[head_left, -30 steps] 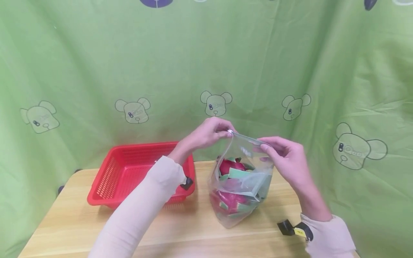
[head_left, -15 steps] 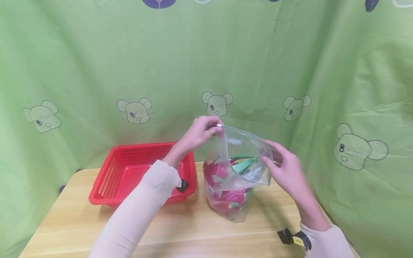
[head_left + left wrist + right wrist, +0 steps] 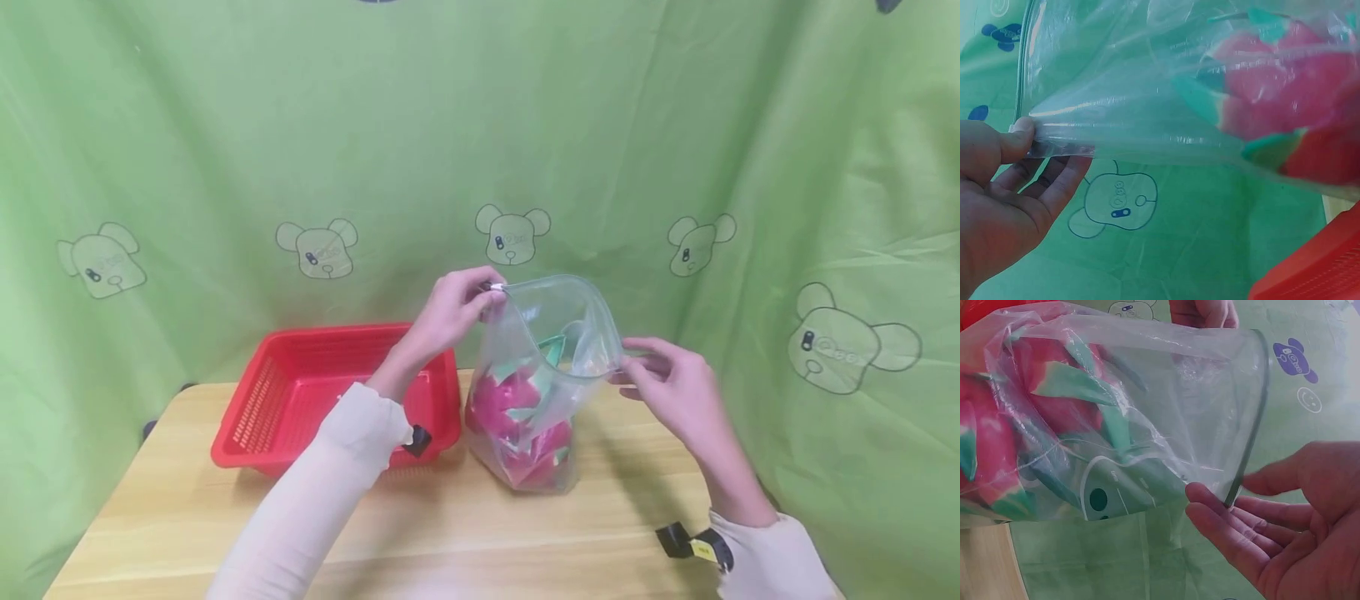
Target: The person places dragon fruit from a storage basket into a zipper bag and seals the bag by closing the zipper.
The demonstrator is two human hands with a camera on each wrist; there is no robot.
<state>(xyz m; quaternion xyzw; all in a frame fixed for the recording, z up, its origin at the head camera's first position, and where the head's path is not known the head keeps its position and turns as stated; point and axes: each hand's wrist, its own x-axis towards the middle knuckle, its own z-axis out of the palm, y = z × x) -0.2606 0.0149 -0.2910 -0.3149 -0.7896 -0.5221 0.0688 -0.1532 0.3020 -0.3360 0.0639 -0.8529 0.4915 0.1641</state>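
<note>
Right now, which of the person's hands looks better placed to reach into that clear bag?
Probably the right hand. It lies open at the rim of the clear bag, fingers loose, holding nothing. The left hand pinches the bag's far corner, keeping the mouth open and upright, so it seems occupied.

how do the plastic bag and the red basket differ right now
The plastic bag is clear and soft; the red basket is opaque, rigid mesh. The bag stands upright with pink and green pieces inside; the basket sits low, and nothing shows in it. The left hand pinches the bag's rim at its slider and the right hand touches the opposite edge; neither hand touches the basket. Both rest on the wooden table with their tops open.
</note>
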